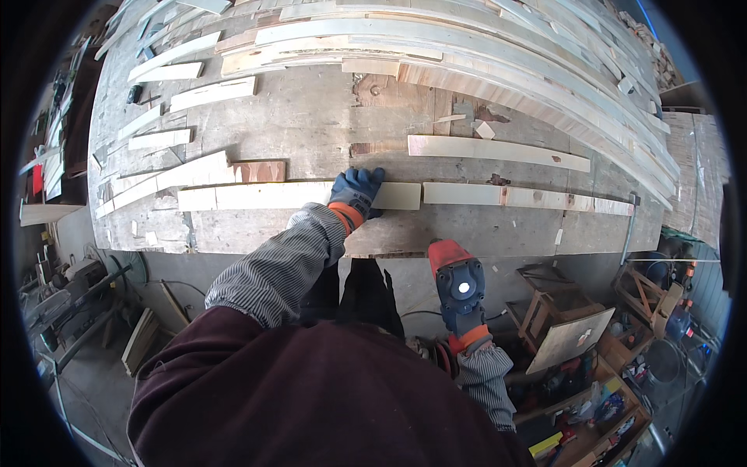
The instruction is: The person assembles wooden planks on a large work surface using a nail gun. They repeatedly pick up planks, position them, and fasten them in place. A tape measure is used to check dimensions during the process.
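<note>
My left hand (pixel 357 191), in a dark blue glove with an orange cuff, lies across a pale wooden strip (pixel 261 196) near the table's front edge. Its fingers reach over the far side and the thumb is on the near side. A second wooden strip (pixel 529 197) lies end to end with it on the right, a thin gap between them. My right hand (pixel 465 320), gloved alike, is closed around a red and dark power tool that looks like a nail gun (pixel 457 282), held out in front of the table edge. The tool partly hides those fingers.
On the worn wooden table (pixel 303 148), a third strip (pixel 498 152) lies beyond the pair. Long boards (pixel 467 39) are stacked at the back, and short offcuts (pixel 214 93) are scattered left. Below right stand a wooden frame (pixel 545 300) and a cluttered crate (pixel 591 412); machinery (pixel 78 296) stands left.
</note>
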A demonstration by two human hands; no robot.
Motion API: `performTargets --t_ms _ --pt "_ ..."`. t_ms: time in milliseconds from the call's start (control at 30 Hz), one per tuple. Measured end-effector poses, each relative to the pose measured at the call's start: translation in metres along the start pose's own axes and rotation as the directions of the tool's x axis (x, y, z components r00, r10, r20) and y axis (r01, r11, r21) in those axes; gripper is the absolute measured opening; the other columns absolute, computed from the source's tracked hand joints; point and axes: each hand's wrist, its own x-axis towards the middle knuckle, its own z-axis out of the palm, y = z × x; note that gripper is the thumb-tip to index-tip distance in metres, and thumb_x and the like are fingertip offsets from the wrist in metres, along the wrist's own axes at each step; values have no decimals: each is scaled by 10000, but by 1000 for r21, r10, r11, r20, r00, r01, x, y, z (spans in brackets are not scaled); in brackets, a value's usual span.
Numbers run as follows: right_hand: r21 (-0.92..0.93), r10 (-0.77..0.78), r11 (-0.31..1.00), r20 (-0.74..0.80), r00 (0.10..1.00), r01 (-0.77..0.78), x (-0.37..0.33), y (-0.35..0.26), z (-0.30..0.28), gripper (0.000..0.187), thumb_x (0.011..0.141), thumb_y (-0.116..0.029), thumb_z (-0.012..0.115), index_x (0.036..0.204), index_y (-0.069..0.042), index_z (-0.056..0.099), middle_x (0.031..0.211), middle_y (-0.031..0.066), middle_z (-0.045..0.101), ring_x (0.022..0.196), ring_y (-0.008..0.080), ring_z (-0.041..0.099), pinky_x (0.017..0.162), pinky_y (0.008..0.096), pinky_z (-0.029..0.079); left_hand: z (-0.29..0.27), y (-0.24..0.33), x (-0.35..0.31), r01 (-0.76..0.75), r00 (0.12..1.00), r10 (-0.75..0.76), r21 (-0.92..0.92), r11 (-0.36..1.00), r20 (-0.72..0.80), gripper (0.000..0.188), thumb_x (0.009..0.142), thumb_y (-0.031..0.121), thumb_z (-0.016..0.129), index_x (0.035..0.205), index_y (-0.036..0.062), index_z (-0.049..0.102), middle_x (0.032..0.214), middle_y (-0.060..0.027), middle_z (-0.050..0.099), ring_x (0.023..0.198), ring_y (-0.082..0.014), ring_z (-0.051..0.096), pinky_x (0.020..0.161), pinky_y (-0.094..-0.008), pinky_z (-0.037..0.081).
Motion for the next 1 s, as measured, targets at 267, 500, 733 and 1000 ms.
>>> performTargets --t_ms 267,500,733,1000 --pt "-78 -143 988 -112 983 134 -2 7 9 261 854 -286 556 1052 -135 632 1004 99 659 903 286 625 773 411 507 -27 7 -3 14 995 -12 -18 1000 100 786 746 468 716 1400 283 323 1265 -118 479 1202 -339 441 980 -457 363" --pt "-43 -234 972 -249 940 231 -2 7 13 305 844 -310 570 1089 -137 626 1057 105 653 953 303 619 803 422 502 -20 9 -2 -3 998 1 32 999 63 805 746 503 701 1417 292 310 1275 -115 469 1198 -328 436 966 -463 368" --pt "42 -138 989 -140 980 145 3 15 13 397 810 -361 611 1143 -146 605 1111 117 634 1000 320 605 839 421 499 -17 12 -6 0 1000 0 40 999 1 809 751 552 677 1415 271 311 1263 -103 475 1168 -311 448 931 -448 380" --pt "-325 -507 855 -357 784 405 8 -1 5 241 825 -199 563 1044 -114 617 940 117 648 864 280 621 747 415 504 -3 18 -1 69 994 -65 40 997 -90 837 700 600 703 1373 254 345 1183 -76 486 1094 -278 468 884 -445 384"
